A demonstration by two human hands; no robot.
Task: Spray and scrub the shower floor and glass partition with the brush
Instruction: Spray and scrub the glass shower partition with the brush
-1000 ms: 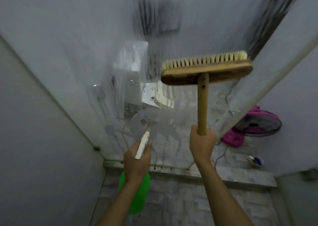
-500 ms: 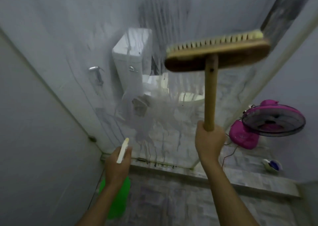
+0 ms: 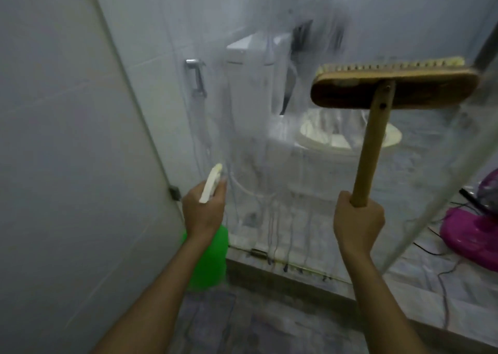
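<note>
My right hand (image 3: 357, 219) grips the lower end of the wooden brush handle. The brush (image 3: 390, 88) is raised, its head up at the right with pale bristles against the glass partition (image 3: 256, 138). The glass is streaked with foam and drips running down. My left hand (image 3: 205, 209) holds a green spray bottle (image 3: 209, 259) by its white trigger head, nozzle close to the glass at lower left. The tiled shower floor (image 3: 229, 324) lies below my arms.
A white tiled wall (image 3: 67, 138) closes the left side. Behind the glass stand a toilet (image 3: 336, 138) and a chrome hand sprayer (image 3: 195, 77). A raised kerb (image 3: 283, 278) runs under the glass. A pink fan (image 3: 474, 235) with cables sits at the right.
The view has shifted and closed in on the glass. The brush head has moved right and a little lower across the glass. My left hand with the bottle has risen toward the glass.
</note>
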